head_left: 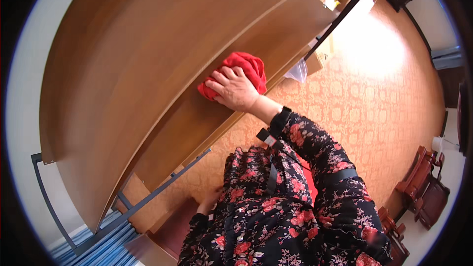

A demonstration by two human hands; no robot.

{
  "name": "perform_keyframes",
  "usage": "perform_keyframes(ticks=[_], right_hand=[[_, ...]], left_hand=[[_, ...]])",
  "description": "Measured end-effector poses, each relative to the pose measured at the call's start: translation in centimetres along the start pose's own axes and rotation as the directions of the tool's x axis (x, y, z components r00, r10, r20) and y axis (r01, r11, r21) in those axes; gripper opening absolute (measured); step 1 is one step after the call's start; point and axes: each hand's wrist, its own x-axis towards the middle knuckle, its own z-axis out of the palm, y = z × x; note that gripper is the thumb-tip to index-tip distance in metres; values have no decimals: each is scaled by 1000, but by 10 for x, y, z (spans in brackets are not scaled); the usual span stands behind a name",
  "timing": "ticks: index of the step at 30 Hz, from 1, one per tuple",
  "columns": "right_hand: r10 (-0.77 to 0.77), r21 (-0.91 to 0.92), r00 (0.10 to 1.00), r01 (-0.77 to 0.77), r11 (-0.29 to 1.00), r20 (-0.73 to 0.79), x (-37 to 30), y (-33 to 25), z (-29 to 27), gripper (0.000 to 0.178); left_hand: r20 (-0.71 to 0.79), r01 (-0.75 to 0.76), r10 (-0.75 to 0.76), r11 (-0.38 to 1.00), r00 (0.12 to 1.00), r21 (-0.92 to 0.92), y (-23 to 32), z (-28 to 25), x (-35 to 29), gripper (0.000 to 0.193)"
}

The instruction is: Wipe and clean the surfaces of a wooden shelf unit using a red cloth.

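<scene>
Our R hand (pixel 235 91) atop cloth (pixel 253 71), cloth on lower board (pixel 183 135), upper board (pixel 123 69) to L, armchairs (pixel 433 202) far R, curtain (pixel 111 239) btm L

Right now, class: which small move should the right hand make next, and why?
Probably slide the red cloth along the lower wooden board, toward the picture's lower left: the right hand lies palm-down over the bunched cloth, and bare board runs that way.

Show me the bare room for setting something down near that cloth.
The lower wooden board looks bare from the red cloth, under the right hand, toward its lower-left end; the upper wooden board alongside looks bare too. It's crowded at top right, among packages.
</scene>
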Motion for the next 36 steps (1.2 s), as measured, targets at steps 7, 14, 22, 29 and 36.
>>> perform_keyframes(ticks=[7,14,22,29,36], right_hand=[[-9,-31,998,11,999,64,-14,-16,9,49],[-108,119,992,99,988,64,-63,-37,5,37],[34,754,849,-486,443,527,-96,-19,-45,44],[-24,867,997,72,493,-69,-94,-24,-244,42],[-122,-371,929,-18,928,-349,-5,8,-316,43]], left_hand=[[89,-274,332,880,939,-388,13,-13,3,33],[-216,-87,38,971,976,-222,68,-34,-3,25],[-321,-776,946,232,40,586,257,-72,-238,23],[-580,-390,789,477,-204,787,247,-115,-251,29],[-466,-230,871,427,-154,874,272,-106,-213,26]])
